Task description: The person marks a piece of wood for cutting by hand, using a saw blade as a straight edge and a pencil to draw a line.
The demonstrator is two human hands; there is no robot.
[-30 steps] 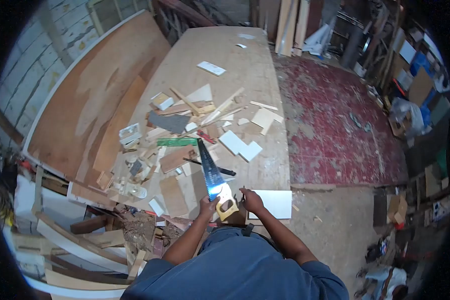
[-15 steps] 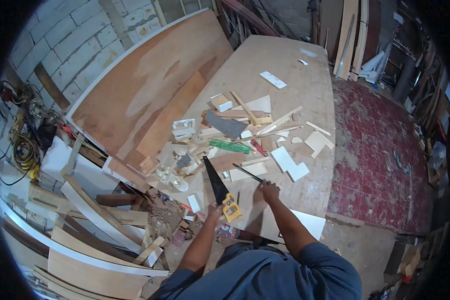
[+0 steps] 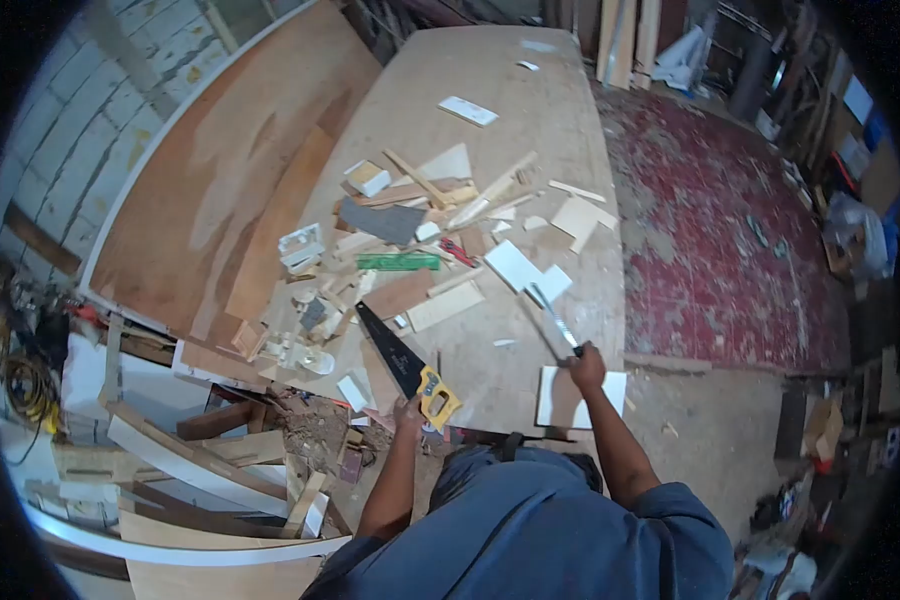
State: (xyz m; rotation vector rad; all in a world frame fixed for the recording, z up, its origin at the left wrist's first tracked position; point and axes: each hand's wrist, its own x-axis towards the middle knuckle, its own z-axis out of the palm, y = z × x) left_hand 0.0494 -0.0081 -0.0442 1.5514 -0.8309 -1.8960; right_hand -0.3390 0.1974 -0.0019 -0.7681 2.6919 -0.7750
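My left hand is closed on a handsaw near its yellow handle. The saw's dark blade points up and left over the table. In my right hand is a long, thin metal tool with a dark grip, its kind not clear. Its far end lies over or against an L-shaped white board; contact cannot be made out. Below that hand, a white square panel sits at the table's near edge. A green strip and a red-handled tool lie among the wood offcuts.
Scrap wood and a grey piece cover the middle of the large plywood table. A big wooden panel leans along its left side. Timber lengths are piled at lower left. Worn red flooring lies to the right.
My right hand has moved right with the thin tool, whose shiny face now shows. The saw stays in my left hand. My view has shifted, and the table appears further left and higher.
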